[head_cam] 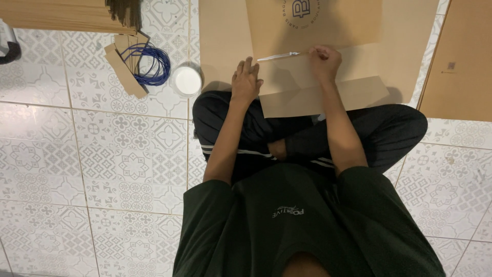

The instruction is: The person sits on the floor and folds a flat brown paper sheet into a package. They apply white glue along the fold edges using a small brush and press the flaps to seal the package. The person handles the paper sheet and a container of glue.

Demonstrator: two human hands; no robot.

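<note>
We count two hands, left (246,82) and right (324,61), one brush (279,56), one white round lid (187,80) left of the brush, one blue cord coil (151,64), and one folded paper bag (318,77).

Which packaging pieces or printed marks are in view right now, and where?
Flat brown paper bag: floor ahead, under both hands, round dark emblem on top.
Brown sheet: far right, small dark square mark.
Brown paper stack: top left.
White round tub: beside left hand.
</note>
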